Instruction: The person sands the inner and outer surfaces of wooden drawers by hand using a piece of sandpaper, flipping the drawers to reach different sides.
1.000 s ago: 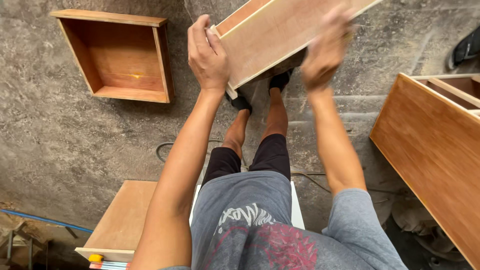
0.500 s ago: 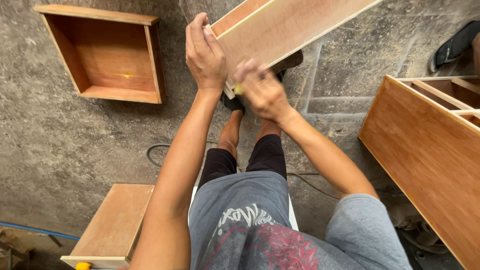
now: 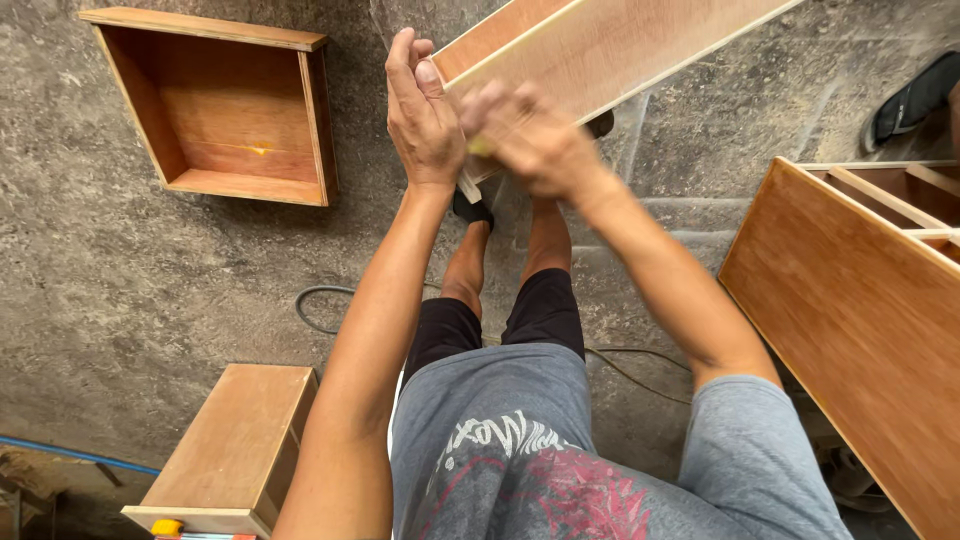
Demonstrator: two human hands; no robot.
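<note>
- Your left hand [image 3: 425, 115] clamps the near corner of the board [image 3: 600, 50], fingers straight up along its end, thumb on the face.
- Your right hand [image 3: 530, 140] sits just beside the left, on the same corner of the board; it is blurred, fingers curled together over something small and yellowish. What that is, you cannot tell.
- The board is a long, pale wood panel with a light edge strip, held up in front of you and tilted, running from the hands away toward the upper right.
- Below the board's near corner are your feet in dark sandals [image 3: 470, 208] on the concrete floor [image 3: 120, 290].
- A thin cable [image 3: 320, 300] loops on the floor, below the board and left of your legs.
- Left of the board, well apart, an open wooden drawer [image 3: 225, 110] lies on the floor, hollow side up.
- Further below the board, at lower left, a second wooden box [image 3: 235, 450] lies bottom side up.
- Right of the board, a large wooden cabinet [image 3: 860, 320] lies on its side.
- Above the cabinet, a dark shoe [image 3: 915, 100] rests on the floor.
</note>
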